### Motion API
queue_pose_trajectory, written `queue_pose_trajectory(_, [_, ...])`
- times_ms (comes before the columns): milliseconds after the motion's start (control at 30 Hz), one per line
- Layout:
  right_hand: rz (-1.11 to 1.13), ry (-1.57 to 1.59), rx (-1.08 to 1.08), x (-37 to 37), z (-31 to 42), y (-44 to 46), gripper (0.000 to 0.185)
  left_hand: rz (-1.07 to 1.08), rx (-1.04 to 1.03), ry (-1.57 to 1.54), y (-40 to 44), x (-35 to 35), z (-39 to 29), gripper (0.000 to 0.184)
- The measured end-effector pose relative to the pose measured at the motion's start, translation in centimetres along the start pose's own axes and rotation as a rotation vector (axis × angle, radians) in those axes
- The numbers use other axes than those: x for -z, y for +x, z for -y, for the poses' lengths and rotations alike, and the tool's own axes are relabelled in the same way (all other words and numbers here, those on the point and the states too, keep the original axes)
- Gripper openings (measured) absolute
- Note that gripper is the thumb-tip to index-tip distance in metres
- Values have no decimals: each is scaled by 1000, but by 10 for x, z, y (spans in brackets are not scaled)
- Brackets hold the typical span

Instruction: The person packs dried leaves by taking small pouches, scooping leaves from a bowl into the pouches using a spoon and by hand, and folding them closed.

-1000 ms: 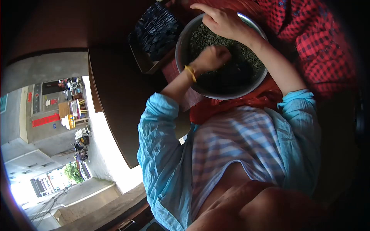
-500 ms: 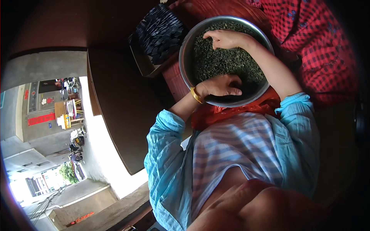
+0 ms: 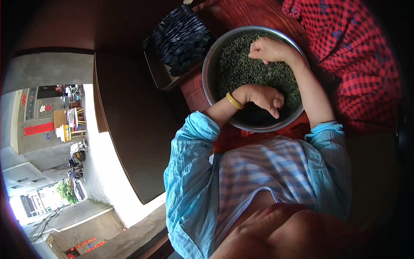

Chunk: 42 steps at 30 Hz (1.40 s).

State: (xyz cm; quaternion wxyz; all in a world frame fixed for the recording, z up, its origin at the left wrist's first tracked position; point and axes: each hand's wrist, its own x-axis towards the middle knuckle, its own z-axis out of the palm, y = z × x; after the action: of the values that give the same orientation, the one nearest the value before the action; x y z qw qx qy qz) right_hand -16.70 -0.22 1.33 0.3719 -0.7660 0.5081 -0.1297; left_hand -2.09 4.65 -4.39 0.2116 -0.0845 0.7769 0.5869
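Dim room, daylight at left. Nearest: white-and-blue striped cotton shirt [image 3: 263, 162] under turquoise cloth sleeves [image 3: 187, 168], rolled up. Next, crumpled red plastic sheet [image 3: 233, 140] at near side of wide, round, silver metal bowl [image 3: 208, 71]. Inside bowl: loose bed of small dark-green leaves [image 3: 237, 69].

Left hand [image 3: 264, 97], yellow bangle [image 3: 235, 100] at wrist, over near part of bowl: grip half curled, thumb apart from fingers. Right hand [image 3: 269, 49] over far part: grip curled in. Cannot tell if pinching any leaf in either.

Probably best done with light fingers, low over leaves, inside rim; hard sweeps likely to spill or crush.

Farther: reddish desk [image 3: 246, 15], brown cardboard box [image 3: 157, 73] with packed flat black pieces [image 3: 183, 39], red-and-black checked cloth [image 3: 366, 73] at right. Farthest, outdoors: grey wall with red paper strip [image 3: 39, 129].
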Motion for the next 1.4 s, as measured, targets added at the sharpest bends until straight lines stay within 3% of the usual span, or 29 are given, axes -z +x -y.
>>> queue_pose_trajectory(67, [12,180,51,-2,-8,3,24,-70,11,94,-3,-8,-3,59])
queue_pose_trajectory(233, [40,182,87,-3,-19,10,25,-92,52,164,-8,-10,-8,60])
queue_pose_trajectory(400, [125,310,-29,7,-20,12,25,-94,39,129,-7,-12,-4,54])
queue_pose_trajectory(500, [148,333,-13,8,-25,19,26,-125,-56,38,-3,-18,0,49])
queue_pose_trajectory(667, [194,380,29,2,-27,24,28,-221,-20,24,-3,-34,-7,45])
queue_pose_trajectory(800, [233,361,43,-4,-13,15,28,-186,34,-37,-6,-44,-10,43])
queue_pose_trajectory(933, [263,293,31,-9,3,0,28,-124,-62,-218,-11,-43,1,43])
queue_pose_trajectory(1067, [257,269,50,-8,17,-5,29,-124,145,-203,-20,-34,-4,35])
queue_pose_trajectory(1167, [235,256,72,-5,20,-7,29,-295,37,52,-23,-29,-7,27])
queue_pose_trajectory(1300, [145,314,169,-13,0,3,32,-506,17,21,-56,2,-25,19])
queue_pose_trajectory(1367, [-20,350,255,-25,-39,12,35,-808,-113,-8,-76,18,-24,18])
queue_pose_trajectory(1400, [-105,372,296,-26,-41,14,36,-810,-108,-6,-80,24,-19,18])
